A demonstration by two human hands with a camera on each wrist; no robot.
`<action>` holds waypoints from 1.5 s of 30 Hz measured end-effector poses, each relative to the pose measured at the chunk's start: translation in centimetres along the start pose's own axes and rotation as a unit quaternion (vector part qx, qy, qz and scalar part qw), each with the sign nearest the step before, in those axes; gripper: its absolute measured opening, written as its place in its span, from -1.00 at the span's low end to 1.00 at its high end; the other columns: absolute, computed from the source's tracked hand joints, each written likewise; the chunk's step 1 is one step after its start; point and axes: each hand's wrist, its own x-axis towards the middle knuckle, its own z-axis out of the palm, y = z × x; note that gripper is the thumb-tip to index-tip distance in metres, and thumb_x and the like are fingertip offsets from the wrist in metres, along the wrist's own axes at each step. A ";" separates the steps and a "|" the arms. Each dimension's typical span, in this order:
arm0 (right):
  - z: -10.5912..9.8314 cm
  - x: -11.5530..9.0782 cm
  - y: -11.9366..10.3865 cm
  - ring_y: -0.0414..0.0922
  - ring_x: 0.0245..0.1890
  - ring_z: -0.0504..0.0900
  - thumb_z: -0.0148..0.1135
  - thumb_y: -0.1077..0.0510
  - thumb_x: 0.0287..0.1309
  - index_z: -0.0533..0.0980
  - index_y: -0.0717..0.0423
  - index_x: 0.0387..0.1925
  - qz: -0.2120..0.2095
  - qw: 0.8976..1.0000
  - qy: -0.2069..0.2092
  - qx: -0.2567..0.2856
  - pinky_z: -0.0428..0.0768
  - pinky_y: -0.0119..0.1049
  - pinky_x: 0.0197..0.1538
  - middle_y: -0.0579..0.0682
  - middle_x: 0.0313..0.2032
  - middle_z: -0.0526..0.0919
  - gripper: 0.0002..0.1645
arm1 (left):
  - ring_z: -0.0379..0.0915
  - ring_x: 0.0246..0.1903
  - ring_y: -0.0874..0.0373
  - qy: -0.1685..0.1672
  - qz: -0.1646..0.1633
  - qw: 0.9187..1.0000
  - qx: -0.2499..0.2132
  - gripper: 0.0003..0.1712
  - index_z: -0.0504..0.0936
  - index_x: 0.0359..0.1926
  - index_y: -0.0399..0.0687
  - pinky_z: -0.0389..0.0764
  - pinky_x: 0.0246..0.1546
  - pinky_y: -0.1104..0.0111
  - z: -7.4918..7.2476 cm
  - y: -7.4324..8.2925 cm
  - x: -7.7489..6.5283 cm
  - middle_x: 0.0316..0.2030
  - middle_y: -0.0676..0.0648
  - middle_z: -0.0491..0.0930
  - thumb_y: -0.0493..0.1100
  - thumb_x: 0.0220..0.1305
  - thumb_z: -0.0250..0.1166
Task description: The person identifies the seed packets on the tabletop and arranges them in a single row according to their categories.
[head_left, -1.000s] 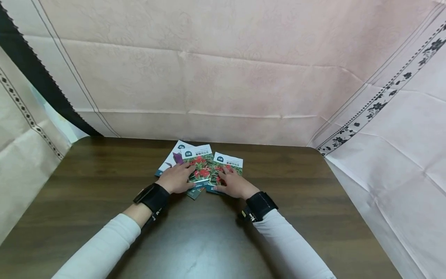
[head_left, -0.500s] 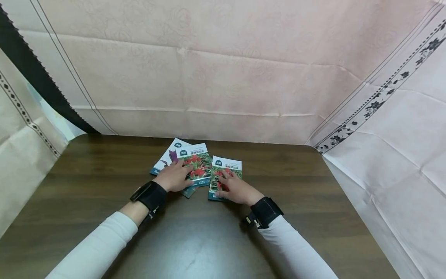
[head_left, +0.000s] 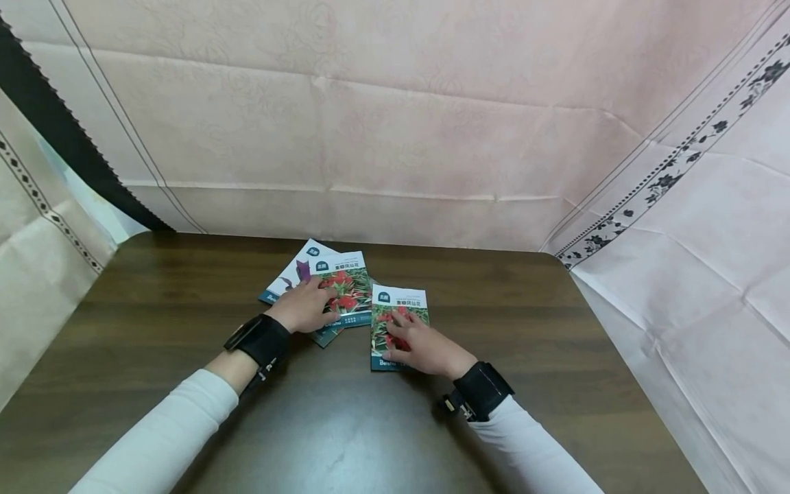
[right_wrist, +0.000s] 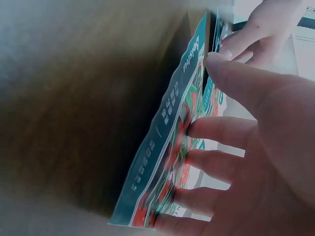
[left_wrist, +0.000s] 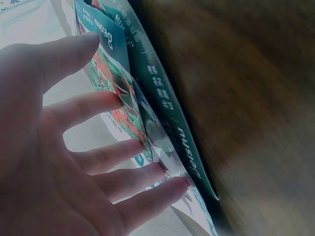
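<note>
My left hand rests with spread, fairly straight fingers on a seed packet with red flowers. That packet overlaps a white seed packet with a purple flower, and the teal corner of another packet pokes out beneath. To the right, my right hand presses its spread fingertips on a second red-flowered seed packet, which lies nearer me. In the left wrist view the fingers reach across the overlapping packets. The right wrist view shows the fingertips touching the printed front of the right packet.
The packets lie on a dark brown wooden table, near its far edge. Behind it hangs a pale pink cloth, with a white flower-bordered cloth on the right. Each wrist wears a black band.
My right hand has slid the right red-flowered packet toward me and apart from the overlapping ones. My left hand has shifted slightly left with the other packets.
</note>
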 end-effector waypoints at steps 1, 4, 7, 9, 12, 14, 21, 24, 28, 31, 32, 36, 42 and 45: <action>0.1 -0.2 0.0 0.19 0.52 -0.06 0.13 -0.27 0.26 0.24 -0.05 0.41 0.000 1.000 -0.002 0.000 0.29 0.17 0.35 -0.02 0.52 0.01 -0.21 | 0.25 0.23 -0.30 -0.001 0.000 1.000 0.000 -0.32 0.43 0.31 -0.12 0.31 0.22 -0.26 0.0 0.0 0.0 0.28 -0.40 0.30 0.13 0.29 0.25; 0.4 -0.9 -0.2 0.18 0.52 -0.07 0.12 -0.28 0.26 0.24 -0.06 0.42 0.000 1.000 -0.007 -0.007 0.32 0.16 0.34 -0.02 0.52 0.02 -0.21 | 0.24 0.25 -0.31 -0.002 -0.001 1.000 0.000 -0.33 0.42 0.32 -0.12 0.29 0.22 -0.27 0.0 0.0 0.0 0.28 -0.40 0.29 0.13 0.30 0.24; 0.9 -1.7 -0.5 0.18 0.52 -0.08 0.11 -0.27 0.27 0.23 -0.04 0.42 -0.004 1.000 -0.015 -0.011 0.32 0.14 0.35 -0.02 0.52 0.01 -0.20 | 0.22 0.28 -0.33 -0.002 -0.002 1.000 -0.001 -0.34 0.42 0.32 -0.11 0.29 0.22 -0.28 0.0 0.0 0.0 0.30 -0.40 0.27 0.12 0.31 0.23; 1.2 -2.5 -0.9 0.18 0.52 -0.08 0.10 -0.28 0.27 0.22 -0.04 0.42 -0.007 1.000 -0.022 -0.013 0.31 0.13 0.36 -0.02 0.52 0.01 -0.19 | 0.21 0.28 -0.33 -0.001 -0.002 1.000 -0.002 -0.34 0.42 0.32 -0.11 0.29 0.22 -0.27 0.1 0.1 0.0 0.30 -0.41 0.27 0.12 0.31 0.23; 1.8 -3.8 -1.7 0.16 0.52 -0.06 0.10 -0.30 0.26 0.21 -0.06 0.43 -0.007 0.999 -0.032 -0.021 0.31 0.12 0.36 -0.03 0.52 0.01 -0.19 | 0.22 0.28 -0.32 -0.002 0.000 1.000 -0.005 -0.34 0.41 0.32 -0.11 0.31 0.22 -0.24 0.0 0.1 -0.1 0.30 -0.41 0.27 0.12 0.31 0.23; 2.2 -4.5 -2.2 0.15 0.52 -0.04 0.09 -0.32 0.25 0.23 -0.08 0.42 -0.009 0.999 -0.035 -0.033 0.34 0.09 0.34 -0.04 0.52 0.03 -0.18 | 0.23 0.27 -0.31 -0.002 0.000 1.000 -0.007 -0.34 0.41 0.32 -0.11 0.32 0.23 -0.22 0.0 0.1 -0.2 0.30 -0.40 0.28 0.12 0.31 0.23; 3.6 -6.7 -4.4 0.12 0.50 0.07 0.06 -0.37 0.23 0.24 -0.19 0.42 -0.017 0.997 -0.054 -0.056 0.48 0.07 0.24 -0.10 0.51 0.08 -0.20 | 0.23 0.27 -0.31 -0.002 0.002 1.000 -0.003 -0.33 0.41 0.32 -0.13 0.32 0.21 -0.25 -0.2 -0.1 -0.4 0.31 -0.41 0.27 0.13 0.31 0.22; 4.0 -7.3 -5.1 0.10 0.48 0.11 0.05 -0.38 0.23 0.24 -0.24 0.41 -0.020 0.996 -0.060 -0.064 0.50 0.08 0.22 -0.14 0.50 0.09 -0.22 | 0.17 0.33 -0.33 -0.006 -0.003 1.000 -0.006 -0.31 0.39 0.35 -0.11 0.29 0.25 -0.24 -0.2 -0.1 -0.4 0.35 -0.40 0.22 0.14 0.32 0.21; 3.8 -8.0 -5.4 0.09 0.46 0.18 0.04 -0.37 0.24 0.23 -0.26 0.42 -0.037 0.997 -0.045 -0.052 0.52 0.07 0.20 -0.09 0.50 0.10 -0.23 | 0.16 0.35 -0.32 0.012 0.005 1.000 -0.022 -0.31 0.34 0.38 -0.11 0.28 0.28 -0.19 -0.3 -0.1 -0.7 0.37 -0.41 0.20 0.10 0.34 0.20; 2.9 -8.4 -4.8 0.09 0.42 0.27 0.07 -0.32 0.26 0.25 -0.16 0.42 -0.035 0.999 0.023 -0.005 0.52 0.07 0.20 0.01 0.50 0.10 -0.23 | 0.17 0.36 -0.28 0.044 0.019 0.997 -0.060 -0.32 0.33 0.39 -0.10 0.29 0.29 -0.17 -0.5 0.3 -1.5 0.38 -0.36 0.22 0.08 0.35 0.20; 2.5 -8.5 -4.4 0.09 0.40 0.29 0.07 -0.30 0.28 0.26 -0.12 0.41 -0.032 0.998 0.053 0.023 0.50 0.08 0.21 0.04 0.50 0.09 -0.24 | 0.17 0.36 -0.26 0.052 0.024 0.995 -0.079 -0.32 0.33 0.39 -0.09 0.29 0.29 -0.17 -0.5 0.5 -2.1 0.38 -0.34 0.22 0.09 0.35 0.19; 1.6 -8.7 -2.9 0.09 0.44 0.23 0.09 -0.23 0.30 0.30 0.00 0.38 0.002 0.979 0.139 0.149 0.37 0.14 0.31 0.08 0.49 0.10 -0.27 | 0.17 0.37 -0.23 0.045 0.059 0.981 -0.182 -0.30 0.31 0.39 -0.02 0.31 0.28 -0.15 0.1 1.4 -5.3 0.40 -0.25 0.23 0.16 0.34 0.17; 2.8 -8.6 -1.4 0.09 0.49 0.08 0.09 -0.15 0.34 0.36 0.05 0.33 0.059 0.939 0.149 0.304 0.30 0.15 0.36 0.09 0.50 0.08 -0.36 | 0.16 0.40 -0.18 -0.042 0.050 0.923 -0.380 -0.32 0.29 0.39 0.10 0.39 0.27 -0.04 2.1 3.2 -9.9 0.47 -0.16 0.10 0.18 0.33 0.18; 3.4 -8.6 -1.2 0.14 0.44 0.21 0.09 -0.12 0.35 0.42 0.08 0.27 0.078 0.914 0.162 0.364 0.45 0.09 0.26 0.12 0.48 0.13 -0.42 | 0.12 0.42 -0.17 -0.050 -0.016 0.889 -0.455 -0.31 0.27 0.39 0.10 0.37 0.28 -0.06 2.9 4.2 -11.2 0.49 -0.15 0.02 0.16 0.32 0.20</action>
